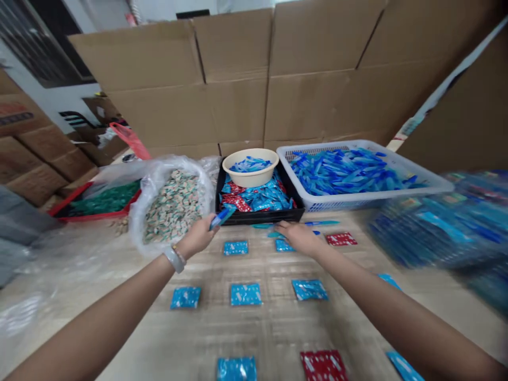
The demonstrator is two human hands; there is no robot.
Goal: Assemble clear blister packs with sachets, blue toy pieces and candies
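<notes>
My left hand (198,234), with a pale bracelet at the wrist, is closed around slim blue pen-shaped plastic pieces (222,217). It is beside a clear plastic bag (137,222) full of small pale-and-green pieces. My right hand (299,236) is low over the table, fingers bent down on more pen-shaped pieces (262,226) whose ends show past the fingertips. Partly under this hand lies a blue printed packet (283,245); a red packet (341,239) is to its right. More blue packets (246,294) lie spaced in rows nearer me.
Behind my hands stands a black tray (262,217) of packets, with a cream bowl (251,177) on top. A white basket (373,197) holds many blue pieces. Blurred clear-wrapped blue bundles (432,227) are at right. A red tray (97,214) is left; cardboard (238,111) walls the back.
</notes>
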